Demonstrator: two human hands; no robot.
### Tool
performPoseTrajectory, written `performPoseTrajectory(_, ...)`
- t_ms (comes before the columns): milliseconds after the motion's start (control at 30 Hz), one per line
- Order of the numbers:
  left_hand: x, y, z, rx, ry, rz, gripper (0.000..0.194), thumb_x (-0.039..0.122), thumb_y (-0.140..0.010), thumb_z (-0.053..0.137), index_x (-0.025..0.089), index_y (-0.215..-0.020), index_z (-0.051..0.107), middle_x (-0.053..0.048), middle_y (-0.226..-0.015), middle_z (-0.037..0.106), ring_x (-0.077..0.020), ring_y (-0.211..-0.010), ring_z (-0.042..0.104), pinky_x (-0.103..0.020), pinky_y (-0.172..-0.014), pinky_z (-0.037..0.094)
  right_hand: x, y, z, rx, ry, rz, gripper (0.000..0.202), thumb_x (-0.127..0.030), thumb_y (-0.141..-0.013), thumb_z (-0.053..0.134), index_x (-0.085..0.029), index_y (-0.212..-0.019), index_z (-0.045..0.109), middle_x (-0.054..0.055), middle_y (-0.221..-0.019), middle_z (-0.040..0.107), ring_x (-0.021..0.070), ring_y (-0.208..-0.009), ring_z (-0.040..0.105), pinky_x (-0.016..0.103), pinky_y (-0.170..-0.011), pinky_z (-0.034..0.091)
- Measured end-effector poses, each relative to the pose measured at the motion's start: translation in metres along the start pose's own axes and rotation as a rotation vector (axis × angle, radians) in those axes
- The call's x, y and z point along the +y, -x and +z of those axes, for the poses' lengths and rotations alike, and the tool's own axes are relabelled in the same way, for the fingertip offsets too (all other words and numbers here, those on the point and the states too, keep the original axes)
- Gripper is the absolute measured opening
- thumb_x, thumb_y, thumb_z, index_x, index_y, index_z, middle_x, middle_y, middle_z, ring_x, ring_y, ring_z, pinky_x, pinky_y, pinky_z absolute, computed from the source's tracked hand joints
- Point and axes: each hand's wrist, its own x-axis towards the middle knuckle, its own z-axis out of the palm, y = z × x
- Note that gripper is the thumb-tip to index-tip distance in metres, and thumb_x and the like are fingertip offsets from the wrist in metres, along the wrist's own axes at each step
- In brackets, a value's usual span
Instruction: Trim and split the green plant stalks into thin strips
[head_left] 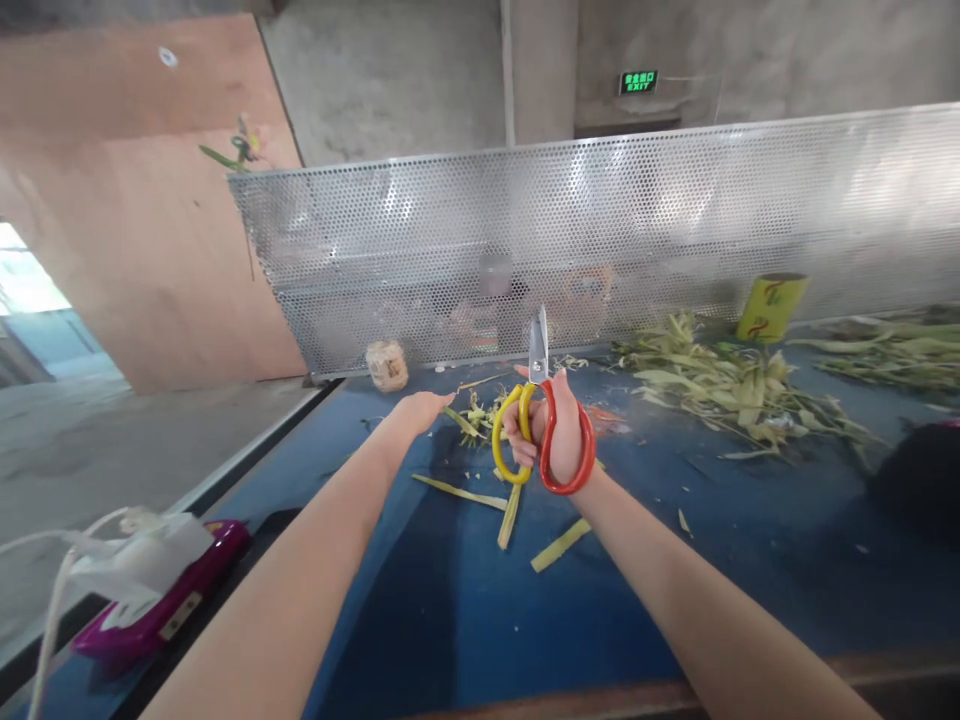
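My right hand [566,430] is closed around scissors [538,350] with one red and one yellow handle loop. Their blades point up and away, nearly together. Farther left, my left hand [424,410] reaches over the blue table with its fingers pressed together; what they hold, if anything, is too small to make out. Near those fingertips are a thin pale strip [484,381] and a small pile of yellow-green plant scraps [480,412]. Cut flat strips of dried leaf [561,545] lie below the scissors.
A large heap of pale green leaves [697,375] lies right, by a yellow cylinder [772,308]. A perforated metal panel [450,250] stands along the back. A tan roll [387,366] sits back left. A purple device [172,605] with white cables is at front left.
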Motion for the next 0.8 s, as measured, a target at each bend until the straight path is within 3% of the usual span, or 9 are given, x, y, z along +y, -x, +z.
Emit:
performPoseTrajectory(100, -0.003, -0.003, 0.0, 0.019, -0.011, 0.013, 0.039, 0.029, -0.083, 0.052, 0.016, -0.119, 0.046, -0.01, -0.112, 0.055, -0.0211, -0.097, 0.055, -0.042, -0.081, 0.046, -0.002, -0.004, -0.004, 0.056, -0.043, -0.053, 0.069, -0.078, -0.066, 0.029, -0.016, -0.045, 0.048, -0.003, -0.034, 0.034, 0.0043, -0.026, 0.027, 0.018, -0.027, 0.025)
performPoseTrajectory(200, -0.001, -0.002, -0.006, 0.064, 0.03, 0.043, 0.064, 0.02, -0.078, 0.055, 0.014, -0.134, 0.025, -0.011, -0.109, 0.059, -0.0242, -0.102, 0.053, -0.04, -0.084, 0.042, -0.002, -0.007, -0.008, 0.097, -0.083, -0.109, 0.066, -0.076, -0.068, 0.031, -0.016, -0.045, 0.048, -0.002, -0.037, 0.038, 0.0045, -0.027, 0.028, 0.018, -0.026, 0.025)
performPoseTrajectory(333, 0.016, 0.011, -0.013, 0.104, 0.12, 0.183, 0.074, 0.026, -0.079, 0.047, 0.012, -0.139, 0.007, -0.007, -0.107, 0.062, -0.0176, -0.095, 0.056, -0.029, -0.081, 0.04, -0.003, -0.007, -0.009, 0.115, -0.089, -0.104, 0.067, -0.077, -0.067, 0.03, -0.017, -0.044, 0.047, -0.002, -0.035, 0.035, 0.0046, -0.026, 0.027, 0.018, -0.026, 0.025)
performPoseTrajectory(433, 0.034, 0.024, -0.014, 0.069, 0.128, 0.317, 0.078, 0.028, -0.073, 0.053, 0.017, -0.139, 0.014, -0.002, -0.096, 0.066, -0.0169, -0.092, 0.057, -0.028, -0.082, 0.037, -0.004, -0.006, -0.008, 0.096, -0.078, -0.11, 0.068, -0.078, -0.067, 0.03, -0.017, -0.041, 0.046, -0.002, -0.035, 0.035, 0.0048, -0.026, 0.029, 0.018, -0.026, 0.025)
performPoseTrajectory(567, 0.048, 0.037, -0.013, 0.031, 0.076, 0.379, 0.074, 0.019, -0.065, 0.055, 0.013, -0.135, 0.03, -0.004, -0.078, 0.067, -0.0252, -0.091, 0.056, -0.037, -0.084, 0.032, -0.003, -0.006, -0.008, 0.093, -0.081, -0.112, 0.066, -0.076, -0.069, 0.03, -0.017, -0.043, 0.045, -0.002, -0.034, 0.035, 0.0052, -0.027, 0.028, 0.018, -0.027, 0.025)
performPoseTrajectory(800, 0.044, 0.04, -0.02, 0.049, 0.148, 0.362, 0.076, 0.013, -0.063, 0.047, 0.015, -0.136, 0.027, -0.002, -0.084, 0.068, -0.0214, -0.089, 0.057, -0.034, -0.086, 0.032, -0.002, -0.009, -0.01, 0.118, -0.114, -0.09, 0.065, -0.075, -0.071, 0.028, -0.017, -0.049, 0.046, -0.002, -0.038, 0.039, 0.0052, -0.026, 0.029, 0.02, -0.025, 0.025)
